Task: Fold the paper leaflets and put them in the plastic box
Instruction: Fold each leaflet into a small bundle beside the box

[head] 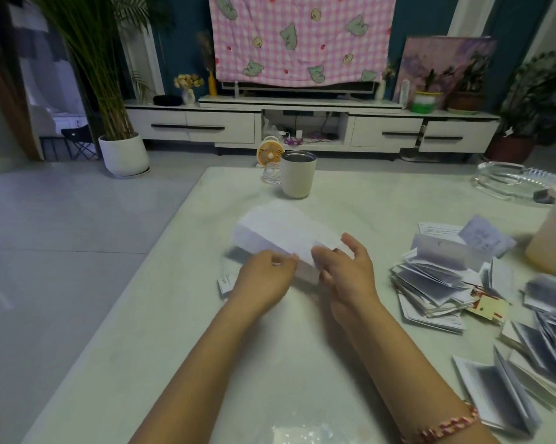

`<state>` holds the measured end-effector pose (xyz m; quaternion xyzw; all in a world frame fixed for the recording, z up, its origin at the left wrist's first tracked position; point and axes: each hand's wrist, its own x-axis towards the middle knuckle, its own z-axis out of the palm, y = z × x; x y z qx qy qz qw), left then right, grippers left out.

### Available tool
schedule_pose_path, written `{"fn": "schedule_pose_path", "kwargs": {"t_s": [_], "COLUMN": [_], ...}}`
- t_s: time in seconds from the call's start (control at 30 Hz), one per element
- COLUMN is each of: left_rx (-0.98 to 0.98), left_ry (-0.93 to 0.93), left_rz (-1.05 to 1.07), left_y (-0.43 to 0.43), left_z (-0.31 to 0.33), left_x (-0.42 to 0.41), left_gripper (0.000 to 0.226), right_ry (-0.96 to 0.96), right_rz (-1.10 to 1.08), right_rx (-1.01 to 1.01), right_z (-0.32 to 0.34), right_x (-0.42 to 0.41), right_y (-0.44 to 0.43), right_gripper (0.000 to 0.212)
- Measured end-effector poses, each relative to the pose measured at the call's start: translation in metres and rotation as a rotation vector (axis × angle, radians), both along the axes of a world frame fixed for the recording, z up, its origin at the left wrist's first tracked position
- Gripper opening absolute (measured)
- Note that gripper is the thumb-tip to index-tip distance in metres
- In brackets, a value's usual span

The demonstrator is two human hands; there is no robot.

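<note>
A white leaflet (279, 233) is held just above the pale desk (180, 315), a little ahead of both hands. Its near edge is pinched by the left hand (263, 278), fingers curled. Its right end is gripped by the right hand (347, 274), thumb lifted, though the detail is softened by motion blur.

The sheet's long axis runs left to right across the person, its left end angled away, with one hand set towards each end. The next fold is therefore judged to go across that axis. The paper looks thin, limp and already part-creased.

Loose stacks (430, 283) of folded leaflets — pleated, printed grey — are fanned out on the desk to the right, nearer the right hand. Beyond them, at the desk's right edge, a cream, translucent tub (549, 238) is seen — possibly the plastic box, though that cannot be confirmed. A smooth mug (297, 177) stands well beyond the leaflet.
</note>
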<state>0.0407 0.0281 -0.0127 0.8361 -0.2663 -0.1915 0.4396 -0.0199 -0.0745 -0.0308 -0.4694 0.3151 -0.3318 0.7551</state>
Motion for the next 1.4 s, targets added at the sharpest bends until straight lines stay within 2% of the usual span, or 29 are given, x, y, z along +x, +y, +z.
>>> {"fn": "schedule_pose_path", "kwargs": {"t_s": [0.1,0.13,0.2,0.23,0.3,0.33,0.43,0.47,0.53,0.6,0.7,0.77,0.9,1.0,1.1,1.17,1.23,1.33,1.4], "left_rx": [-0.297,-0.371,-0.481,-0.515,-0.613,-0.686,-0.87,-0.892,-0.859,-0.759,-0.681,-0.616,-0.409,-0.328,-0.337,-0.362,-0.35,-0.306,-0.273], "left_ry": [0.376,0.489,0.648,0.673,0.697,0.705,0.73,0.71,0.62,0.539,0.489,0.489,0.483,0.511,0.541,0.527,0.485,0.423,0.379], "left_rz": [0.035,0.04,0.013,-0.009,-0.04,-0.042,0.026,0.055,0.107,0.146,0.061,-0.011,-0.099,-0.111,-0.075,-0.057,-0.045,-0.044,-0.073], "left_y": [-0.002,-0.004,-0.007,-0.01,-0.014,-0.017,-0.02,-0.02,-0.018,-0.011,0.006,0.019,0.035,0.037,0.037,0.037,0.038,0.044,0.051], "left_z": [0.011,0.013,0.015,0.018,0.022,0.025,0.033,0.035,0.034,0.036,0.042,0.049,0.054,0.051,0.048,0.047,0.048,0.052,0.053], "left_x": [-0.005,-0.005,-0.007,-0.008,-0.01,-0.008,-0.006,-0.003,0.005,0.012,0.022,0.022,0.021,0.019,0.02,0.021,0.022,0.024,0.028], "left_gripper": [0.023,0.023,0.026,0.035,0.058,0.054,0.013,0.011,0.014,0.015,0.014,0.014,0.01,0.012,0.01,0.021,0.032,0.042,0.05], "right_ry": [-0.227,-0.315,-0.449,-0.487,-0.5,-0.489,-0.387,-0.349,-0.277,-0.172,0.027,0.08,-0.015,-0.071,-0.047,-0.03,-0.029,-0.152,-0.195], "right_rz": [0.057,0.1,0.171,0.18,0.199,0.241,0.271,0.266,0.226,0.145,0.051,0.107,0.414,0.552,0.511,0.491,0.485,0.446,0.435], "right_rx": [0.264,0.329,0.404,0.41,0.341,0.259,0.046,0.016,-0.012,-0.05,-0.218,-0.255,-0.114,-0.034,-0.06,-0.064,-0.075,-0.018,0.021], "right_z": [0.013,0.016,0.021,0.022,0.024,0.029,0.025,0.026,0.025,0.022,0.018,0.02,0.026,0.027,0.027,0.027,0.028,0.033,0.036], "right_x": [-0.007,-0.008,-0.013,-0.013,-0.018,-0.018,-0.017,-0.016,-0.014,-0.015,-0.017,-0.019,-0.022,-0.024,-0.024,-0.024,-0.026,-0.031,-0.034], "right_y": [-0.011,-0.015,-0.021,-0.024,-0.023,-0.02,-0.015,-0.012,-0.013,-0.017,-0.026,-0.026,-0.019,-0.016,-0.018,-0.019,-0.02,-0.023,-0.025], "right_gripper": [0.065,0.073,0.103,0.102,0.075,0.069,0.065,0.06,0.051,0.057,0.059,0.053,0.033,0.031,0.025,0.021,0.03,0.047,0.041]}}
